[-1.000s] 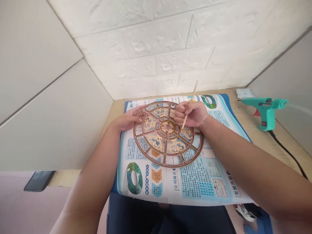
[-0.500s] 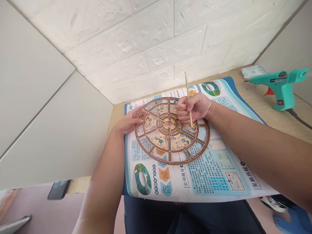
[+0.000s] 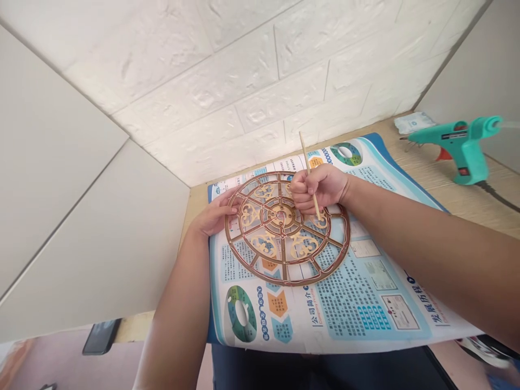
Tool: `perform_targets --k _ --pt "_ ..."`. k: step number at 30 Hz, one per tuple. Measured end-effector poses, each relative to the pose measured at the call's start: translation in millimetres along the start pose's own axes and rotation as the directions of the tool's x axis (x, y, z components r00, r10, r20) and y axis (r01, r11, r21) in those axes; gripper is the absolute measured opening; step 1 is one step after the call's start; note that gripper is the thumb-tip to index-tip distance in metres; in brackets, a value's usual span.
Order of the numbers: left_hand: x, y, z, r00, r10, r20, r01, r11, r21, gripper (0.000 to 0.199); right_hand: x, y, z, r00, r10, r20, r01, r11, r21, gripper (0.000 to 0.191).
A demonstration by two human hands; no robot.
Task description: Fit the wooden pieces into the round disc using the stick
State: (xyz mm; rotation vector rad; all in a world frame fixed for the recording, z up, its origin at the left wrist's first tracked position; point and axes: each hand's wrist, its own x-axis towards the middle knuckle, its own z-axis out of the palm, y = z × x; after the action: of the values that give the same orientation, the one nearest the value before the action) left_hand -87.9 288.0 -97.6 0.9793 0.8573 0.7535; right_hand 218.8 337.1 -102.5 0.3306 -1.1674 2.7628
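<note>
A round, brown openwork frame (image 3: 281, 215) with spokes, rings and gold scroll pieces lies on a printed poster sheet (image 3: 345, 303). Thin reddish lines run along its bars. My left hand (image 3: 215, 214) grips its left rim, thumb on top and the other fingers partly hidden behind the bars. Closed in a fist over the upper right part of the frame, my right hand (image 3: 320, 187) holds a thin wooden stick (image 3: 304, 149). The stick leans to the left at its top, and its lower tip is at a gold scroll piece on the right.
A teal glue gun (image 3: 465, 146) with a dark cord stands on the wooden table (image 3: 430, 173) at right, beside a small white packet (image 3: 413, 123). A white brick-pattern wall (image 3: 203, 103) rises behind. Grey panels (image 3: 154, 227) bound the left. A phone (image 3: 101, 337) lies lower left.
The view has tilted, so most of the poster and frame sit slightly lower. The stick leans a little more to the left. Both hands keep their holds.
</note>
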Motion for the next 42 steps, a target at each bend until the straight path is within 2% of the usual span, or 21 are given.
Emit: perform_targets --k 9,14,18,25,30,33,37,40,42 --pt "0.2 0.6 1.6 1.000 -0.015 -0.021 0.015 1.000 0.006 0.070 0.7 0.3 1.0 0.999 -0.004 -0.050 0.002 0.999 -0.037 0.038" --pt "-0.1 2.4 5.7 0.997 -0.019 -0.069 0.021 1.000 0.020 0.070 -0.9 -0.5 2.3 0.988 0.042 -0.146 -0.054 0.995 -0.079 0.049" --pt "-0.3 2.2 6.4 0.996 -0.032 -0.078 0.033 0.999 0.004 0.068 -2.6 1.5 3.0 0.979 0.007 -0.203 -0.023 0.997 -0.077 0.050" --pt "1.9 1.2 4.9 0.990 -0.059 -0.126 0.056 0.998 -0.032 0.062 -1.6 0.7 2.9 0.993 0.010 -0.116 -0.017 0.998 -0.057 0.050" --pt "2.6 2.7 10.3 0.986 -0.059 -0.155 0.056 0.998 -0.023 0.058 -1.4 -0.5 2.8 0.989 0.029 -0.148 -0.038 0.997 -0.061 0.054" --pt "3.6 3.2 16.0 0.976 -0.055 -0.210 0.060 0.998 0.017 0.050 -1.2 -1.2 4.4 0.989 0.024 -0.149 -0.032 0.998 -0.051 0.054" --pt "6.3 1.8 22.1 0.959 0.010 -0.283 0.015 0.996 0.086 0.036 -0.9 -1.8 5.8 0.990 0.022 -0.137 -0.029 0.998 -0.054 0.052" --pt "6.1 1.1 24.9 0.923 0.044 -0.382 0.015 0.989 0.149 0.040 -1.1 -1.3 5.5 0.990 0.022 -0.141 -0.030 0.998 -0.056 0.051" --pt "3.5 2.1 25.9 0.909 0.090 -0.407 0.026 0.962 0.271 0.043 -1.3 -0.9 5.2 0.989 0.022 -0.148 -0.030 0.998 -0.056 0.051"
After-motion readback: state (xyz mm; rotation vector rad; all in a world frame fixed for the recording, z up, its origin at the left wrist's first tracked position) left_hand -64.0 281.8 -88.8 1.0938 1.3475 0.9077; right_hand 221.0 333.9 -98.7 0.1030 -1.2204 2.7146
